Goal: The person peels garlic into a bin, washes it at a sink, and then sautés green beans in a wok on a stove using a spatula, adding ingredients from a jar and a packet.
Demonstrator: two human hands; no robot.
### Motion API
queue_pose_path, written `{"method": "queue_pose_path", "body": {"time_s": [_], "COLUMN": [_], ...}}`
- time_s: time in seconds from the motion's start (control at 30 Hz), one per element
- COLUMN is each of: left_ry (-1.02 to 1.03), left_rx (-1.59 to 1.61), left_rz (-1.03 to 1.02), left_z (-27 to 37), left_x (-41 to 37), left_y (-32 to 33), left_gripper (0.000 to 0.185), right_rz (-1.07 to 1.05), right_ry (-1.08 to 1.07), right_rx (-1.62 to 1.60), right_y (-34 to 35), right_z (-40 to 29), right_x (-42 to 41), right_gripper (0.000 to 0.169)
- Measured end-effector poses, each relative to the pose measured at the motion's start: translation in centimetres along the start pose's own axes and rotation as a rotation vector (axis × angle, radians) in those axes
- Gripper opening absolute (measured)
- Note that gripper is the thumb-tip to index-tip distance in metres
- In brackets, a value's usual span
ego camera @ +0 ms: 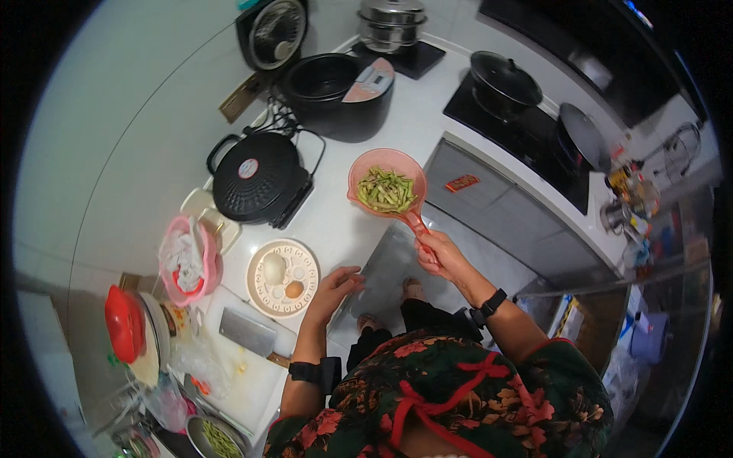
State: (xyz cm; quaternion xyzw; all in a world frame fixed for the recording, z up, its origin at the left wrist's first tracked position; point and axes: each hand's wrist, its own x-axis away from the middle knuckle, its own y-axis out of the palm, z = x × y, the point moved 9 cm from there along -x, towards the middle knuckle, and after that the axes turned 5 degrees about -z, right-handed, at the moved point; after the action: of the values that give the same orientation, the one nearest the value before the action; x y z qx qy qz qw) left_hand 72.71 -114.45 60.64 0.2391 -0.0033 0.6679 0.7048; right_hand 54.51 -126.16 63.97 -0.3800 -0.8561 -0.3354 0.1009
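Observation:
My right hand [438,256] grips the handle of a pink ladle-shaped scoop [416,177]. Cut green vegetable pieces [386,192], perhaps beans, lie in its bowl, which is held level near the counter's edge. My left hand [339,286] holds nothing, its fingers spread beside the counter edge. Just left of that hand is a round cream plastic tray [257,296] with a pale peeled-looking onion or similar round item [274,269] and a brown egg [294,289] on it.
A black electric griddle [255,177] and an open rice cooker [343,117] stand on the white counter. A cleaver [249,331] lies on a cutting board [252,395]. Lidded pan [504,86] and wok [583,137] sit on the black cooktop [515,134] at right. A bowl of green beans [220,439] is lower left.

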Motion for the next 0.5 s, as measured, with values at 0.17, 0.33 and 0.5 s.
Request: {"method": "queue_pose_path", "body": {"time_s": [0.17, 0.33, 0.5], "left_ry": [-0.007, -0.047, -0.092], "left_rx": [-0.125, -0.231, -0.262], "left_rz": [-0.137, -0.275, -0.353], "left_z": [1.2, 1.0, 0.7], "left_x": [-3.2, -7.4, -12.6], "left_y": [2.5, 7.9, 15.5], "left_gripper": [0.031, 0.030, 0.028], "right_rz": [0.020, 0.128, 0.160], "right_ry": [-0.051, -0.125, -0.202], "right_rx": [0.002, 0.148, 0.104], "right_y": [-0.2, -5.1, -11.0], "right_z": [-1.5, -2.9, -5.9], "right_x": [5.0, 9.2, 12.8], "right_gripper": [0.020, 0.018, 0.016]}}
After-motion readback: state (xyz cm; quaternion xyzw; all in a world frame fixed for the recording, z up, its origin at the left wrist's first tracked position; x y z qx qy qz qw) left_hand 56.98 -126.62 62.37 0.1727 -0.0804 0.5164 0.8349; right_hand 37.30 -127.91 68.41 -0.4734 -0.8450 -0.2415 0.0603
